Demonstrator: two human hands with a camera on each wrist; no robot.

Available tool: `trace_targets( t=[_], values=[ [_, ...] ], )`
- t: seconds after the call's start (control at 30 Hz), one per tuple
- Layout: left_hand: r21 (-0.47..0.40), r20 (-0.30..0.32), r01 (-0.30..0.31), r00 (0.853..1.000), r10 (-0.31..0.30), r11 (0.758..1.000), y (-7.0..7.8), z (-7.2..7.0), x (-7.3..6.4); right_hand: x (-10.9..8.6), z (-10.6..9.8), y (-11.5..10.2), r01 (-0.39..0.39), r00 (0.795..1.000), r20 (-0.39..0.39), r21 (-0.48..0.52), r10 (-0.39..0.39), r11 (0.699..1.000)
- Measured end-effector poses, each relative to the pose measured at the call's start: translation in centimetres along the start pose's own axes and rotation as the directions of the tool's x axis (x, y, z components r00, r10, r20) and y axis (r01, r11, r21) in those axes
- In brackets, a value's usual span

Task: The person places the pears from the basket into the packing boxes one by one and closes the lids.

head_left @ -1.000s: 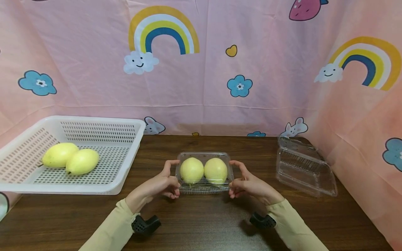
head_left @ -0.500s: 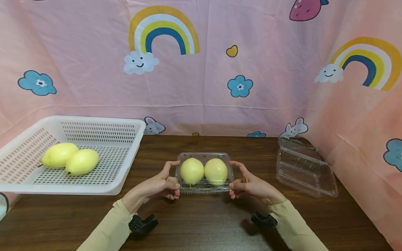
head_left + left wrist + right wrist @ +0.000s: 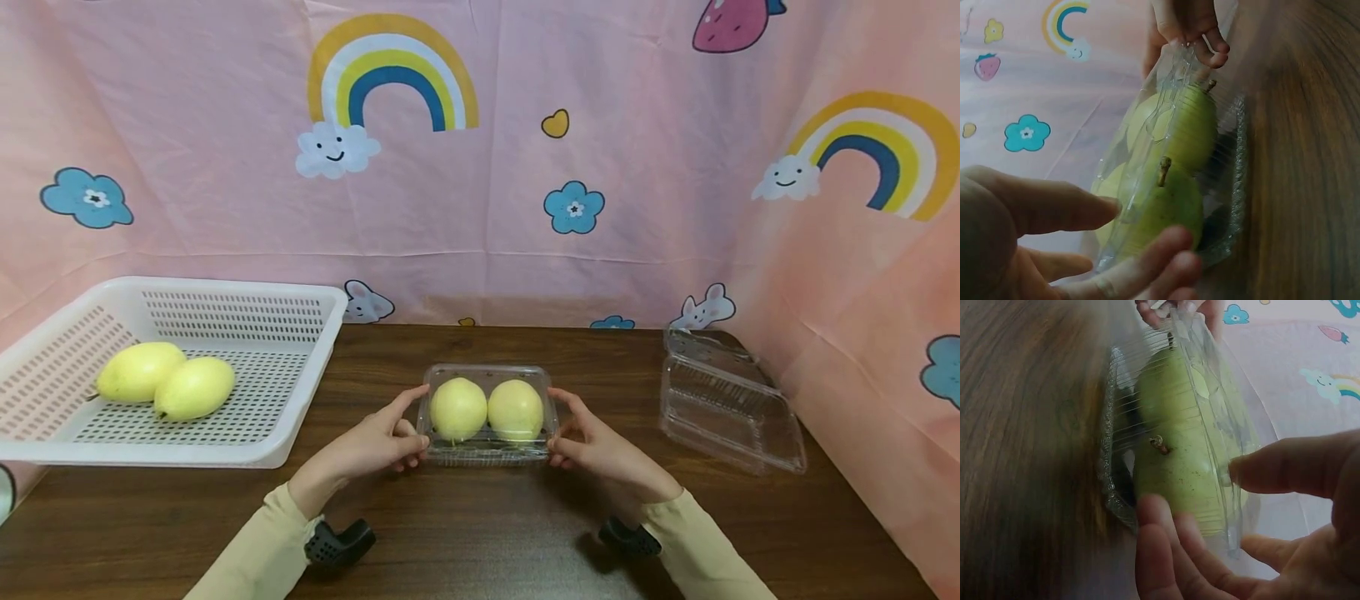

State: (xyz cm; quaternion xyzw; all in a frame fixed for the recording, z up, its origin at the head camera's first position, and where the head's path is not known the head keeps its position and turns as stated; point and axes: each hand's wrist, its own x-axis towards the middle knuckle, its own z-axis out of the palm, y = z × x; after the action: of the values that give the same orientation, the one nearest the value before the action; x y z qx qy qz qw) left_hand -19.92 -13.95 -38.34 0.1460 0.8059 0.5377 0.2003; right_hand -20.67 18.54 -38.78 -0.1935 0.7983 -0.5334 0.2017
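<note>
A clear plastic clamshell container (image 3: pixel 487 456) sits at the middle of the table, its lid down over two pale yellow-green pears (image 3: pixel 459 409). My left hand (image 3: pixel 372 447) holds its left end, index finger at the back corner and thumb at the front corner. At the right end my right hand (image 3: pixel 600 446) grips in the same way. In the left wrist view the left thumb (image 3: pixel 1094 211) lies at the rim, with other fingers alongside the wall. The right wrist view has the right thumb (image 3: pixel 1266 465) against the rim and curled fingers below it. Pear stems point toward me.
A white perforated basket (image 3: pixel 318 367) at the left holds two more yellow pears (image 3: pixel 195 388). On the right stands an empty clear clamshell (image 3: pixel 731 408), lid up. A pink printed cloth (image 3: pixel 480 192) hangs behind and along the right of the dark wooden table (image 3: pixel 487 533).
The container stays in place. My left hand's fingers and wrist have shifted slightly outward and its thumb has moved a little up the front corner; the right hand's fingers have shifted slightly.
</note>
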Motion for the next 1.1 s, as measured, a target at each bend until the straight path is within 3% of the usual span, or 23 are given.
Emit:
trace_targets(
  t=[0.17,0.3,0.47,0.7,0.87,1.0,1.1],
  values=[
    [0.209,-0.100,-0.001,0.995,0.022,0.978,0.7,0.2,-0.5,-0.4,0.4,-0.6,0.018,0.998,-0.053,-0.097,-0.023,0.995],
    [0.388,-0.153,-0.040,0.982,0.107,0.921,1.2,0.5,-0.9,-0.7,0.8,-1.2,0.053,0.994,-0.083,-0.189,-0.070,0.981],
    [0.476,-0.146,-0.091,0.973,0.180,0.875,1.7,1.2,-1.1,-1.0,1.8,-2.0,0.048,0.988,-0.119,-0.351,-0.096,0.935],
    [0.573,-0.140,-0.135,0.956,0.259,0.808,1.6,2.3,-0.7,-0.8,3.0,-2.3,0.102,0.976,-0.128,-0.444,-0.175,0.890],
    [0.652,-0.138,-0.137,0.946,0.294,0.746,1.9,3.0,-0.5,-0.4,3.5,-2.0,0.142,0.952,-0.129,-0.620,-0.278,0.772],
    [0.704,-0.143,-0.110,0.946,0.291,0.702,2.0,3.6,-0.1,-0.1,4.0,-1.9,0.100,0.942,-0.143,-0.745,-0.304,0.659],
    [0.721,-0.148,-0.099,0.945,0.293,0.685,2.3,3.9,0.0,0.0,4.3,-1.7,0.076,0.936,-0.143,-0.810,-0.321,0.581]
  ],
)
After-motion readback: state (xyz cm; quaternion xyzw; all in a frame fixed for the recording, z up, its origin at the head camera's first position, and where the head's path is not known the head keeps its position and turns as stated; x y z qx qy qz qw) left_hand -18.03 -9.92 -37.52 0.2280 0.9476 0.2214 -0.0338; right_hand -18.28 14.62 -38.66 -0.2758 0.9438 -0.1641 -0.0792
